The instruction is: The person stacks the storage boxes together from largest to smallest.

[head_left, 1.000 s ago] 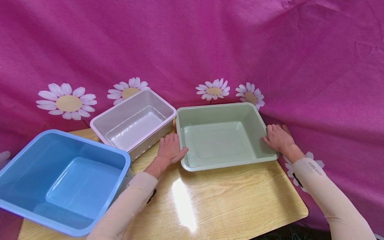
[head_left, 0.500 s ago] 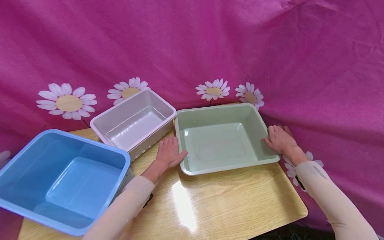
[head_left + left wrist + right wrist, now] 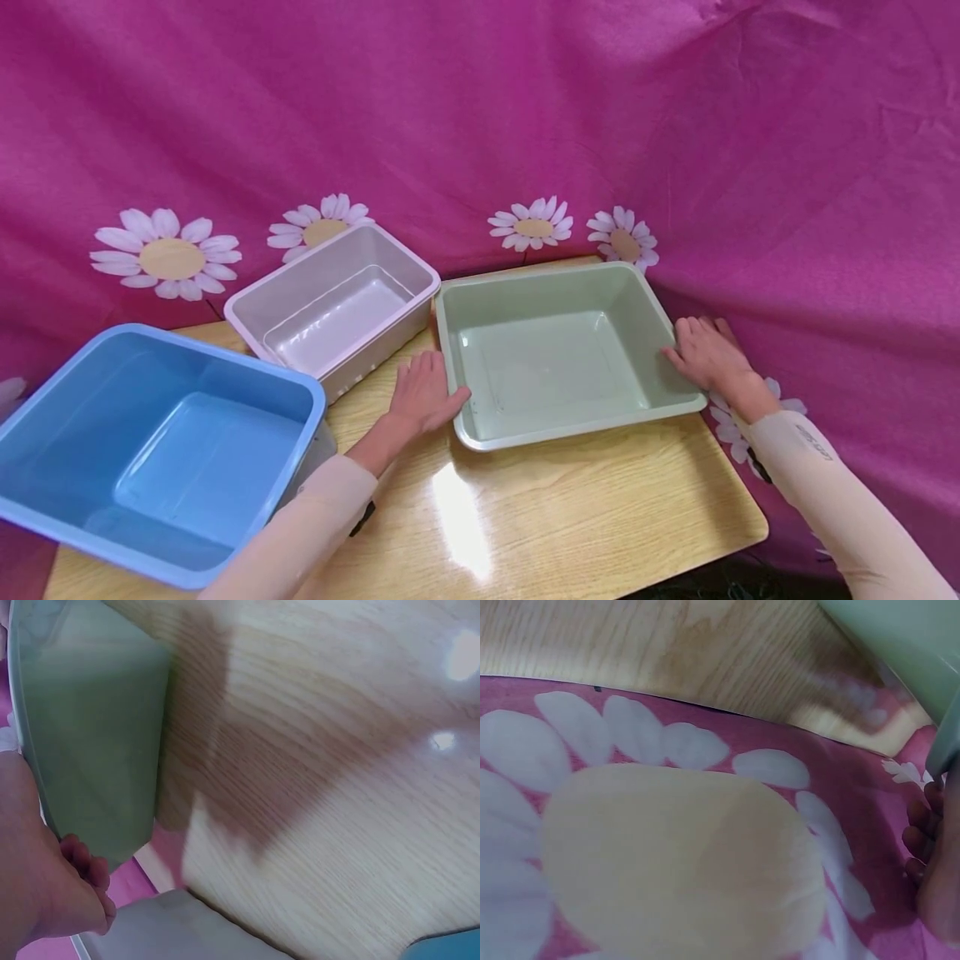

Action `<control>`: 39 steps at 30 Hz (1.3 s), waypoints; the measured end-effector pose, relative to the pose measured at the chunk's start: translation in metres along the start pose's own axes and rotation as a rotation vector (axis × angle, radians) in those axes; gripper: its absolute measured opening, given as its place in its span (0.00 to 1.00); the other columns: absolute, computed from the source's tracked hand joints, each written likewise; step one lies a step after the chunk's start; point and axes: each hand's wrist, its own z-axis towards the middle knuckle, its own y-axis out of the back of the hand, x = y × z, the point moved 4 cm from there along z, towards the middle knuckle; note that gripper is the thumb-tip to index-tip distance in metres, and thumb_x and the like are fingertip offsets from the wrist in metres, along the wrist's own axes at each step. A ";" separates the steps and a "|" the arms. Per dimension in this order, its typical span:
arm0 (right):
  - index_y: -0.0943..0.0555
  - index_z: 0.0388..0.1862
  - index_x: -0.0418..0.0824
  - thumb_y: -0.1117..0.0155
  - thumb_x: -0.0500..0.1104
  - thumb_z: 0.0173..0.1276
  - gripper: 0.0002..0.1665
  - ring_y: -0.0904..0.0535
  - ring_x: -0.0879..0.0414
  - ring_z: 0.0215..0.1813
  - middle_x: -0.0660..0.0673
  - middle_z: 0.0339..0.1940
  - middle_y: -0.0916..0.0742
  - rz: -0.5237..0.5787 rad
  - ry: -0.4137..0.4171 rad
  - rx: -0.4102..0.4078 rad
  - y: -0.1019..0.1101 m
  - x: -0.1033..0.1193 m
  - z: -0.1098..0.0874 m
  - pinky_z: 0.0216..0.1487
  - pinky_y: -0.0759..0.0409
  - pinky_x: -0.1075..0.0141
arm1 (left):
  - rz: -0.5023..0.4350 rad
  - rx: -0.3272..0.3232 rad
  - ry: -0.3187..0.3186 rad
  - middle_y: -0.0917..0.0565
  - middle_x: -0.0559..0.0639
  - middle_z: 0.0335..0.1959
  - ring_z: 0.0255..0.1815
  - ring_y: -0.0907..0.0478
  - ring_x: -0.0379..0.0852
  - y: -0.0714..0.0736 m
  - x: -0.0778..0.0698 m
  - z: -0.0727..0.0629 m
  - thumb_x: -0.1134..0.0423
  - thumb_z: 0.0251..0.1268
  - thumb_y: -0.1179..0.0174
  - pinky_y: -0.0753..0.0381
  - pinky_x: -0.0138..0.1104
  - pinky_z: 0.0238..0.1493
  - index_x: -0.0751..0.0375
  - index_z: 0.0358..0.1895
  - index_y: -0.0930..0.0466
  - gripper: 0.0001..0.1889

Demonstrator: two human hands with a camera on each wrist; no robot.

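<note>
A shallow pale green plastic tub (image 3: 551,367) rests on the wooden table, with nothing inside it. My left hand (image 3: 423,393) grips its left rim, thumb over the inner side and fingers outside. At the opposite end, my right hand (image 3: 708,354) holds the right rim in the same manner. The left wrist view shows the curled fingers (image 3: 88,866) below the rim, against the tub's outer wall (image 3: 105,742). In the right wrist view, fingertips (image 3: 919,838) bend under the rim at the frame's edge.
A pale pink tub (image 3: 341,333) touches or nearly meets the green one's back left corner. Further left stands a deeper blue tub (image 3: 187,467). Magenta cloth (image 3: 480,117) with printed daisies hangs behind and to the right of the table (image 3: 592,508).
The green tub has slid a little toward me and turned slightly, its far edge leaving the cloth. Both hands have moved with it. The pink and blue tubs have stayed put.
</note>
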 end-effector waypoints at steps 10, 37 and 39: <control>0.38 0.32 0.36 0.41 0.49 0.71 0.21 0.32 0.44 0.31 0.43 0.25 0.31 0.008 -0.018 0.009 0.001 0.004 -0.010 0.39 0.36 0.49 | -0.016 -0.016 -0.008 0.29 0.56 0.39 0.44 0.32 0.54 0.006 -0.003 -0.013 0.43 0.60 0.43 0.35 0.44 0.42 0.69 0.47 0.30 0.29; 0.37 0.30 0.37 0.38 0.50 0.68 0.22 0.30 0.40 0.34 0.44 0.24 0.32 0.031 0.033 -0.085 0.011 0.032 -0.025 0.40 0.35 0.48 | -0.031 -0.078 -0.012 0.34 0.51 0.30 0.33 0.37 0.50 0.018 0.002 -0.059 0.47 0.56 0.41 0.39 0.40 0.34 0.65 0.37 0.32 0.22; 0.37 0.31 0.37 0.39 0.50 0.68 0.22 0.29 0.39 0.35 0.44 0.24 0.31 0.039 0.038 -0.091 0.013 0.036 -0.025 0.42 0.35 0.47 | -0.034 -0.075 -0.008 0.34 0.51 0.30 0.33 0.37 0.50 0.018 0.004 -0.064 0.47 0.56 0.41 0.39 0.39 0.34 0.65 0.37 0.32 0.22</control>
